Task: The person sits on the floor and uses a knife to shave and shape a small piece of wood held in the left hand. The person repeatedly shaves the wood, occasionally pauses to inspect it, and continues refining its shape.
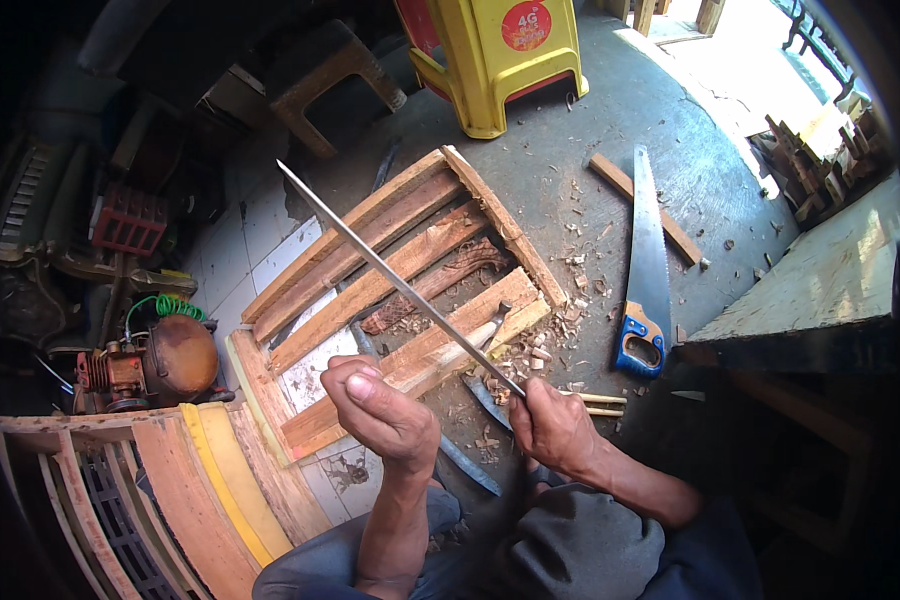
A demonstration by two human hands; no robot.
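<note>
My right hand (553, 425) grips the near end of a long thin metal rod (390, 275) that slants up and to the left, its tip reaching past a wooden slatted frame (400, 270) lying on the floor. My left hand (382, 405) is curled into a loose fist just left of the rod, close to it; whether it touches the rod is unclear. Both forearms come up from my knees at the bottom. Wood chips are scattered on the floor around the frame.
A hand saw (648, 275) with a blue handle lies right of the frame beside a wooden strip (642, 205). A yellow plastic stool (500, 55) stands behind. A small engine (155, 365) sits at left, wooden panels (170, 500) at lower left, a wooden board surface (820, 280) at right.
</note>
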